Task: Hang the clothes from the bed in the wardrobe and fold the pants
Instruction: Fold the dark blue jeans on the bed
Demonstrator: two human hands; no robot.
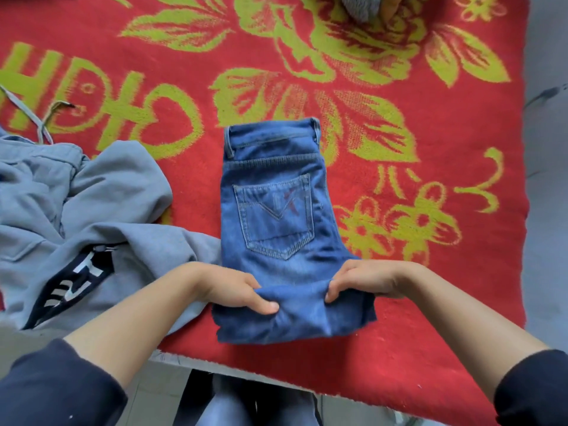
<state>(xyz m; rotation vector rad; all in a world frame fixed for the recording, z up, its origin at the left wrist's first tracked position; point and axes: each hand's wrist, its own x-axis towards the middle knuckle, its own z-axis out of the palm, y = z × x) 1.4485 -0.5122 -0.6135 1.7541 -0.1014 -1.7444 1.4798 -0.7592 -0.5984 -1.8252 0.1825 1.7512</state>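
2 hands, left hand and right hand, pinch near fold of blue jeans on red blanket; denim likely thick, limp, best gripped at fold corners.

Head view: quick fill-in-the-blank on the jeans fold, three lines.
The folded jeans lie on a ____ blanket with yellow-green flowers.
The grey garment lies to the ____ of the jeans.
The left hand and the right hand both grip the ____.
Missing words: red; left; jeans.
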